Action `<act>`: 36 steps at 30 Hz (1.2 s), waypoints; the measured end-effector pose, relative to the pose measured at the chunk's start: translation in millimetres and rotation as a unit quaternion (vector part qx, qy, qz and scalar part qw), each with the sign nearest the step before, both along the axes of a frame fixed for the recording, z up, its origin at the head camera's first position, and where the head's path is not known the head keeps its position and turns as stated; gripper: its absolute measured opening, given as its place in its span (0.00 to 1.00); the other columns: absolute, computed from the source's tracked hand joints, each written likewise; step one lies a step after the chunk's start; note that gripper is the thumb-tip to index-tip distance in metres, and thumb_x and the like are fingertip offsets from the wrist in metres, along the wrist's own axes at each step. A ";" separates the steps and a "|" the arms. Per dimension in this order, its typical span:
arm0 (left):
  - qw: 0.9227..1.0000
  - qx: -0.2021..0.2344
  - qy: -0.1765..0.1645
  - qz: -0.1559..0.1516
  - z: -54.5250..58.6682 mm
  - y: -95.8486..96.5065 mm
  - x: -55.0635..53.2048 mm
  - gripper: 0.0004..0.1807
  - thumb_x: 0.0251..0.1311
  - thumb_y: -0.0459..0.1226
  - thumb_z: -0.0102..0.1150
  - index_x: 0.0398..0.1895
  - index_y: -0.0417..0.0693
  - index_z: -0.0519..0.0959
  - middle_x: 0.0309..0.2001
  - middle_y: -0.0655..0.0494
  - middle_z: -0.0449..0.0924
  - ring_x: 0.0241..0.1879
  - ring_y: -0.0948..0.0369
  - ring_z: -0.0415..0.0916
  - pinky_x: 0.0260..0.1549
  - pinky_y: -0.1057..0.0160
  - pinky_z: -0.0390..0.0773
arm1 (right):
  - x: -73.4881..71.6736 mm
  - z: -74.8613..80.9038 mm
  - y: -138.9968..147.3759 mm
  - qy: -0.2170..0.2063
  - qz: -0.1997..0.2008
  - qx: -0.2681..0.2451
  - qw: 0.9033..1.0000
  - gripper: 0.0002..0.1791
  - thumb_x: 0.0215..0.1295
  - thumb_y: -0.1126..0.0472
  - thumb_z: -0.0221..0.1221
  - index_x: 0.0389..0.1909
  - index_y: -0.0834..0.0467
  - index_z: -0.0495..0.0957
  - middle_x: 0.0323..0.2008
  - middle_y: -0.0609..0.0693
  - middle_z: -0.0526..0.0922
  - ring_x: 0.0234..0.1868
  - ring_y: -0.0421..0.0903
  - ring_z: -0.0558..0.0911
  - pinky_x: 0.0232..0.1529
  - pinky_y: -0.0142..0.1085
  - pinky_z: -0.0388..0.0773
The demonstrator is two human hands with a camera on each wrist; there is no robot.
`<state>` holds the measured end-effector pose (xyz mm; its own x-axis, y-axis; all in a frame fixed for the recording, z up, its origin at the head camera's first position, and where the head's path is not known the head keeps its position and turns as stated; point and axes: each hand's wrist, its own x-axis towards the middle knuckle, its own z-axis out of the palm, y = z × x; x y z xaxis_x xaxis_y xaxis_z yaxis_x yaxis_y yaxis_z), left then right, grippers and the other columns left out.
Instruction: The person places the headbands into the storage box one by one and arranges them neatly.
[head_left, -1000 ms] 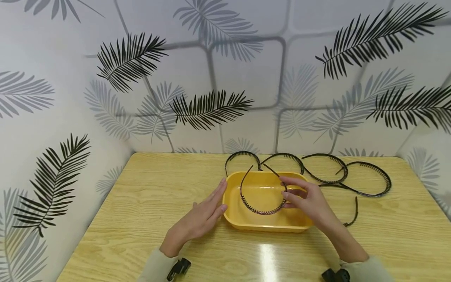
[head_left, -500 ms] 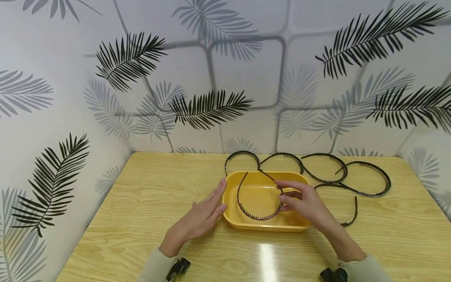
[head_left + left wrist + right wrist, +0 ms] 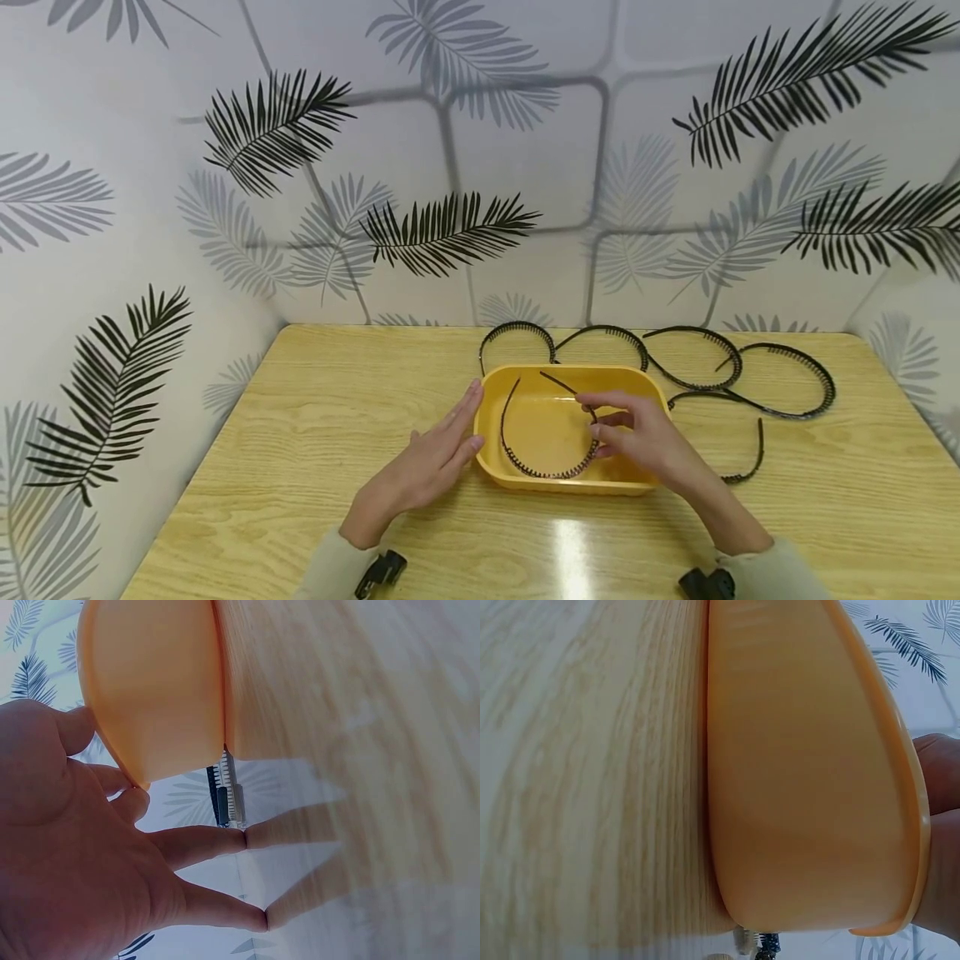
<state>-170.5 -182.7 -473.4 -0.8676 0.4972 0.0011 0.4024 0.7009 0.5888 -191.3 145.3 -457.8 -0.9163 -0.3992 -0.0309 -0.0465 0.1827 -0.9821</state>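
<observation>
A shallow yellow plastic basin (image 3: 570, 483) stands on the table. My right hand (image 3: 637, 433) reaches over its right side and pinches a thin black toothed headband (image 3: 551, 475), whose curved part hangs low inside the basin with both ends pointing toward the back wall. At the basin's left end my left hand (image 3: 423, 467) touches the rim with straight fingers. In the left wrist view, that hand (image 3: 97, 840) has its thumb and some fingers at the rim, two others reaching down to the tabletop. The right wrist view shows the basin's outer wall (image 3: 810, 787), hiding most of the right hand.
Several more black headbands lie behind and right of the basin, among them one headband (image 3: 517, 325) at the back left and another (image 3: 828, 392) at the far right. One more headband (image 3: 759, 450) lies beside the right forearm. A patterned wall (image 3: 525, 167) rises behind the wooden table (image 3: 337, 383).
My right hand has moved slightly left and down, lowering the headband deeper into the basin. The left hand has stayed at the basin's left rim.
</observation>
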 end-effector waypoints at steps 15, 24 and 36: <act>1.000 0.002 0.005 -0.004 1.9 0.9 0.3 0.36 0.83 0.52 0.34 0.85 0.59 0.35 0.83 0.66 0.31 0.79 0.52 0.44 0.55 0.13 0.47 | -3.9 -3.6 -7.5 -0.002 0.000 0.049 0.999 0.23 0.69 0.77 0.59 0.65 0.72 0.75 0.63 0.72 0.74 0.54 0.64 0.83 0.37 0.42 0.87; 1.000 0.003 0.002 -0.006 1.2 -0.4 -0.2 0.36 0.83 0.53 0.33 0.85 0.60 0.34 0.82 0.67 0.30 0.80 0.53 0.43 0.56 0.14 0.47 | -4.9 -8.1 -8.6 0.081 0.003 0.176 0.981 0.22 0.65 0.74 0.64 0.60 0.68 0.80 0.56 0.67 0.81 0.50 0.60 0.85 0.37 0.38 0.85; 1.000 0.000 0.000 -0.003 2.5 -0.5 0.7 0.36 0.83 0.51 0.36 0.85 0.58 0.35 0.83 0.65 0.31 0.79 0.51 0.44 0.55 0.13 0.46 | -0.4 -8.6 -10.7 0.141 -0.004 0.230 0.963 0.20 0.62 0.71 0.69 0.56 0.66 0.83 0.52 0.60 0.84 0.47 0.55 0.84 0.46 0.48 0.81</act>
